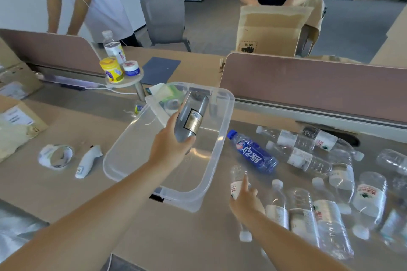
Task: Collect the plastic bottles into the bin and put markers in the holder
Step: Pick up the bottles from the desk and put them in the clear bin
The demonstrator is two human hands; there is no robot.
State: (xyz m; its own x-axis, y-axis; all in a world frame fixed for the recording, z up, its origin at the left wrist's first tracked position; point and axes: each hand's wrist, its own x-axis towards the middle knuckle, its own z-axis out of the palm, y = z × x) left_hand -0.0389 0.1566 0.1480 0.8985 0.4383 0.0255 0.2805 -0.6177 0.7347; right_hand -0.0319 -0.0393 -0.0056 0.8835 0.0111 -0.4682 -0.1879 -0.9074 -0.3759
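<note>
Two hands, two bottles, one clear bin between them.

My left hand (170, 142) has its fingers wrapped around a grey bottle (192, 116) with a gold label, holding it tilted above the open clear bin (222, 136). My right hand (246, 199) is closed on a small clear bottle (236, 179), forefinger stretched along its side, just right of the bin's near corner. Beside it a blue bottle (253, 151) lies on the table (72, 193), and further right is a pile of clear bottles (321, 191) on their sides. A tape roll (56, 156) lies well left of the bin.
</note>
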